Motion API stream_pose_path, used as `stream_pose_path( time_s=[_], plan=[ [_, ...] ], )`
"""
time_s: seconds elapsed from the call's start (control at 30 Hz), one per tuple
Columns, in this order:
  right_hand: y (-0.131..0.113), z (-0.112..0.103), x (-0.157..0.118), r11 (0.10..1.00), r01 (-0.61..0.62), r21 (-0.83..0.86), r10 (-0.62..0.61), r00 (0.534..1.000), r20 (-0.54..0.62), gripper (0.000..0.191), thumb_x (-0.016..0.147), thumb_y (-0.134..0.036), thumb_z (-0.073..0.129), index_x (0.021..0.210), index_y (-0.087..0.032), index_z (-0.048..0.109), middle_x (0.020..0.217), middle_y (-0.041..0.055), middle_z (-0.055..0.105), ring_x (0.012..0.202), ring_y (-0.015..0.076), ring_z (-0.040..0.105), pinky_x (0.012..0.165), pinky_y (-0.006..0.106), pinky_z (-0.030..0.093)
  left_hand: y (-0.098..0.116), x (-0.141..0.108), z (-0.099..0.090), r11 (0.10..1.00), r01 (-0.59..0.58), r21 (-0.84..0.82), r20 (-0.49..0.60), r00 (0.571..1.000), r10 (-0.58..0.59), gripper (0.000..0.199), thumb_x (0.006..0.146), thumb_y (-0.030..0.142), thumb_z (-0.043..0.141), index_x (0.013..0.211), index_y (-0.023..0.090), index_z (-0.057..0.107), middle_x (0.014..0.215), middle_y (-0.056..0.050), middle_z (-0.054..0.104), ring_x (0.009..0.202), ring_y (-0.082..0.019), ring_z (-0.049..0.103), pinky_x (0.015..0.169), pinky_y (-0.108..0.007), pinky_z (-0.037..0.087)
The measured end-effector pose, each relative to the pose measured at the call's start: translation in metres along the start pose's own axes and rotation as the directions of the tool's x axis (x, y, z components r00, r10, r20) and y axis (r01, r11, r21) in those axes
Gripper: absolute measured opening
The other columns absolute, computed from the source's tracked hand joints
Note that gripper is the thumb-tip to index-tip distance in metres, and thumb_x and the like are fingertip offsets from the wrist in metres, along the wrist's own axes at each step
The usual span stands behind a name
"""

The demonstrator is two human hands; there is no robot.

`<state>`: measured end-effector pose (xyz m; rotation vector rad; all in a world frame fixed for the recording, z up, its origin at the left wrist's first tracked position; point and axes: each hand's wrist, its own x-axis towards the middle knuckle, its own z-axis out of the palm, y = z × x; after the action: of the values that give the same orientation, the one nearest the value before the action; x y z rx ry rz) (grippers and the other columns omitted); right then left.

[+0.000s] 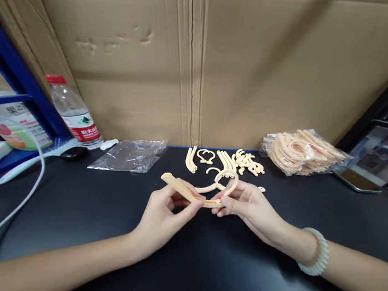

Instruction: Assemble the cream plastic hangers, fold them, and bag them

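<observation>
Cream plastic hanger parts are between my hands above the dark table. My left hand pinches a long, grooved hanger arm that slants up to the left. At its right end my right hand grips a curved hanger hook, finger and thumb closed where the two parts meet. Whether they are locked together is hidden by the fingers. Just behind my hands a hanger with its own hook lies on the table, partly covered by them.
Farther back lie loose hanger arms, more arms and a pile of small hanger parts. A bagged stack of parts sits at back right, near a phone. Leftward are a clear bag, a bottle and a white cable.
</observation>
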<state>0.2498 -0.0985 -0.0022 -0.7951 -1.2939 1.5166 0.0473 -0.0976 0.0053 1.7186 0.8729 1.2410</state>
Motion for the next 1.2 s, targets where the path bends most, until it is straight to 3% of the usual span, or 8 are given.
stream_pose_path(
  time_s=[0.13,0.37,0.5,0.7,0.97,1.03,1.1,1.2],
  plan=[
    [0.000,0.002,0.001,0.989,0.087,-0.116,-0.092,0.995,-0.039,0.025,0.071,-0.035,0.080,0.075,-0.016,0.064,0.086,0.0042,0.063,0.071,0.0142,0.059,0.051,0.022,0.049,-0.002,0.003,-0.001,0.983,0.147,-0.111,-0.020,0.988,-0.151,0.015,0.077,0.024,0.072,0.085,0.017,0.061,0.081,0.000,0.068,0.072,-0.014,0.068,0.070,-0.023,0.057],
    [-0.002,0.003,0.002,0.955,0.121,-0.271,-0.124,0.992,0.007,0.026,0.079,-0.040,0.072,0.075,-0.015,0.064,0.072,0.0011,0.058,0.054,0.0091,0.050,0.045,0.020,0.044,-0.001,0.002,0.000,0.966,0.194,-0.173,-0.014,0.980,-0.199,0.022,0.079,0.025,0.071,0.095,0.018,0.057,0.077,0.002,0.066,0.072,-0.011,0.066,0.071,-0.021,0.055],
    [0.001,0.003,0.000,0.971,0.081,-0.224,-0.086,0.996,-0.014,0.024,0.078,-0.033,0.074,0.085,-0.017,0.058,0.066,-0.0023,0.059,0.053,0.0093,0.053,0.045,0.019,0.047,-0.001,-0.001,0.005,0.946,0.254,-0.202,0.055,0.967,-0.248,0.025,0.077,0.024,0.072,0.094,0.017,0.055,0.082,0.001,0.066,0.076,-0.012,0.065,0.072,-0.023,0.054],
    [0.004,0.009,0.000,0.989,0.062,-0.135,-0.057,0.997,0.045,0.028,0.073,-0.030,0.078,0.078,-0.017,0.054,0.066,-0.0005,0.063,0.056,0.0120,0.061,0.048,0.020,0.053,0.000,-0.002,0.010,0.885,0.386,-0.259,0.194,0.919,-0.344,0.025,0.070,0.021,0.078,0.085,0.015,0.058,0.077,-0.001,0.069,0.076,-0.017,0.068,0.076,-0.030,0.055],
    [-0.024,-0.008,0.022,0.932,0.191,-0.310,-0.234,0.966,-0.108,0.037,0.083,-0.051,0.064,0.089,-0.014,0.067,0.073,0.0047,0.065,0.055,0.0130,0.059,0.048,0.025,0.052,0.002,-0.001,0.005,0.865,0.426,-0.266,0.170,0.904,-0.393,0.017,0.072,0.023,0.076,0.085,0.013,0.072,0.089,-0.006,0.070,0.072,-0.014,0.065,0.073,-0.027,0.053],
    [-0.032,-0.020,0.035,0.878,0.214,-0.427,-0.292,0.948,-0.124,0.036,0.084,-0.050,0.063,0.088,-0.015,0.068,0.075,0.0054,0.066,0.056,0.0135,0.059,0.049,0.026,0.050,0.001,-0.002,0.004,0.859,0.418,-0.295,0.172,0.908,-0.383,0.014,0.073,0.023,0.076,0.083,0.013,0.072,0.090,-0.006,0.070,0.073,-0.014,0.064,0.073,-0.027,0.052],
    [-0.040,-0.034,0.050,0.764,0.227,-0.605,-0.332,0.941,-0.067,0.031,0.085,-0.046,0.062,0.086,-0.016,0.069,0.075,0.0054,0.067,0.059,0.0153,0.059,0.053,0.028,0.049,0.000,-0.002,0.003,0.847,0.420,-0.326,0.172,0.908,-0.383,0.014,0.073,0.022,0.076,0.083,0.013,0.072,0.091,-0.006,0.069,0.074,-0.014,0.063,0.073,-0.026,0.052],
    [-0.049,-0.053,0.071,0.444,0.289,-0.848,-0.319,0.936,0.151,0.020,0.085,-0.034,0.062,0.090,-0.018,0.071,0.083,0.0060,0.069,0.074,0.0197,0.062,0.069,0.032,0.049,0.002,-0.001,0.003,0.823,0.435,-0.366,0.168,0.900,-0.402,0.016,0.073,0.023,0.077,0.084,0.012,0.071,0.088,-0.006,0.069,0.074,-0.012,0.062,0.074,-0.024,0.050]
  ],
)
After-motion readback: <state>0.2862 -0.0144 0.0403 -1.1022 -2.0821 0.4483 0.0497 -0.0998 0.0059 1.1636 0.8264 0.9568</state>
